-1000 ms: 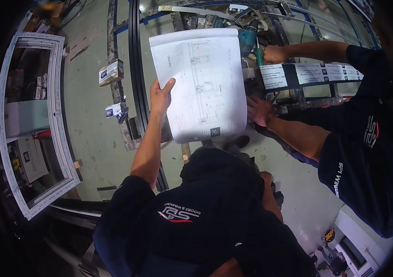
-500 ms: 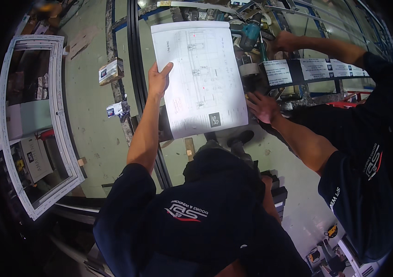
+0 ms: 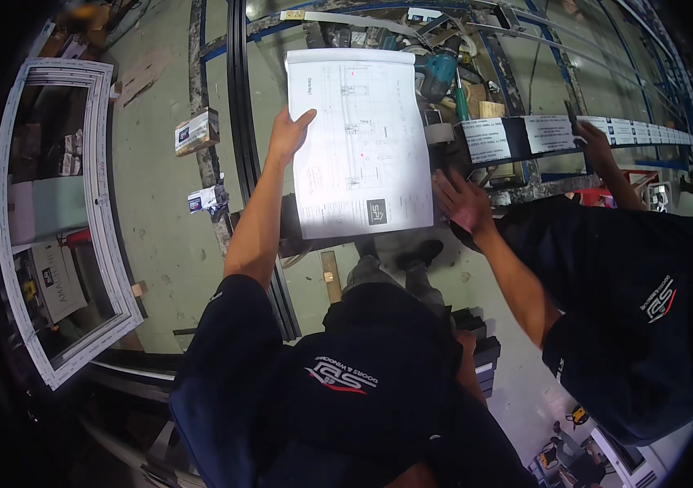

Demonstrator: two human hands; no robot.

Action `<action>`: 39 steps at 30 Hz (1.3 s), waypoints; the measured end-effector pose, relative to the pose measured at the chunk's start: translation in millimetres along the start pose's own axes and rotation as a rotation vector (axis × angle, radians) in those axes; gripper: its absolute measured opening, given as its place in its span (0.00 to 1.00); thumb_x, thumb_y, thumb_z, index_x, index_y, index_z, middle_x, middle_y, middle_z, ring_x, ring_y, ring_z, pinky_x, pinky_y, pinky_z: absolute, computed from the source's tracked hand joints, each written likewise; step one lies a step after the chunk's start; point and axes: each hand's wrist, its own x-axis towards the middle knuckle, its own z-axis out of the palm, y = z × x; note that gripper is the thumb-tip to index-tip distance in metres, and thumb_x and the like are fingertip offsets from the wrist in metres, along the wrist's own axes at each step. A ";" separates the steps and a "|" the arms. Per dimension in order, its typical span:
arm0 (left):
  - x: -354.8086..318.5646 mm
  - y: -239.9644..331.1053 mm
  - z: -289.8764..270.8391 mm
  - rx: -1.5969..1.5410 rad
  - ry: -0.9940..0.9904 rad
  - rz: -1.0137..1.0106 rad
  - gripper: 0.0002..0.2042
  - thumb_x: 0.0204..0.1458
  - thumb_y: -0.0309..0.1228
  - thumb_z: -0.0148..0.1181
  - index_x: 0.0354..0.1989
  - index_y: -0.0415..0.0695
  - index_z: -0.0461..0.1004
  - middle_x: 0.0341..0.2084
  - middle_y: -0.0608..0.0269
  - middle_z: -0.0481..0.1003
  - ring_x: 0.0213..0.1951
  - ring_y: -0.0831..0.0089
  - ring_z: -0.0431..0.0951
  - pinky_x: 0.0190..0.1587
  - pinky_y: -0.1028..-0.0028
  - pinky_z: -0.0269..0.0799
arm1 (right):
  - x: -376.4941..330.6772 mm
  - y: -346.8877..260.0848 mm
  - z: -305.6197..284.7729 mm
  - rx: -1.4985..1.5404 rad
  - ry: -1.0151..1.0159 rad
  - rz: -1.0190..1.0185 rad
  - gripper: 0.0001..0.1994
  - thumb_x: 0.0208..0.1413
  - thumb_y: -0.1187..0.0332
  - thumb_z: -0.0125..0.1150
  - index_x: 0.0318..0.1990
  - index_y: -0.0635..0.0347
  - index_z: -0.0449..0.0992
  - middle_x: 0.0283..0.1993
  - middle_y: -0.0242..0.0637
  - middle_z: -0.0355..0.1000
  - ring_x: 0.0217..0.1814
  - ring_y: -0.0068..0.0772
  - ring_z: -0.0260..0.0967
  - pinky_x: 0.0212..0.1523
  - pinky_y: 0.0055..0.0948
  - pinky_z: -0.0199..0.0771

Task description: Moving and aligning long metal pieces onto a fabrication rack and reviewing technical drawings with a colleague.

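My left hand point(image 3: 288, 134) is closed on the left edge of a stapled-looking set of white drawing sheets point(image 3: 338, 146), thumb on top. The page carries line drawings and small red marks. My right forearm point(image 3: 466, 358) hangs bent at my side, its fingers hidden. Beside the right edge of the sheets is a co-worker's left hand point(image 3: 464, 199), fingers spread; whether it touches the paper I cannot tell. That person's other hand point(image 3: 594, 138) holds a thin dark piece over a long dark profile point(image 3: 517, 138) covered with white printed film.
A teal cordless drill point(image 3: 440, 71), a green-handled screwdriver point(image 3: 460, 102) and a tape roll point(image 3: 439, 133) lie beyond the sheets. Dark rails point(image 3: 240, 98) run along the left. A white window frame point(image 3: 98, 195) stands at far left. A small box point(image 3: 196, 132) rests on a beam.
The sheets in my left hand have shifted slightly right and down. The co-worker's far hand has moved from beside the screwdriver to the right along the film-covered profile, and their body has leaned lower.
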 end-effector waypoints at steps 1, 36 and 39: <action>-3.8 2.1 -0.2 0.112 0.009 -0.019 0.21 0.57 0.27 0.62 0.56 0.28 0.67 0.48 0.46 0.77 0.47 0.64 0.78 0.53 0.69 0.72 | -5.9 -0.4 0.4 0.021 0.004 0.015 0.12 0.50 0.59 0.54 0.28 0.54 0.81 0.33 0.47 0.78 0.36 0.50 0.78 0.36 0.48 0.78; -66.1 -6.2 -10.7 -0.133 -0.050 -0.404 0.23 0.56 0.31 0.64 0.56 0.30 0.68 0.47 0.46 0.76 0.46 0.61 0.81 0.47 0.65 0.79 | -35.4 -42.7 25.8 0.590 0.063 0.092 0.13 0.48 0.58 0.58 0.34 0.54 0.82 0.35 0.46 0.79 0.42 0.52 0.78 0.44 0.47 0.78; -56.5 -25.2 -8.1 -0.159 -0.107 -0.424 0.22 0.56 0.31 0.64 0.56 0.31 0.68 0.47 0.46 0.77 0.45 0.61 0.81 0.46 0.65 0.80 | -43.7 21.2 99.0 0.660 0.108 0.026 0.11 0.48 0.60 0.58 0.32 0.54 0.82 0.33 0.43 0.79 0.40 0.50 0.78 0.42 0.46 0.78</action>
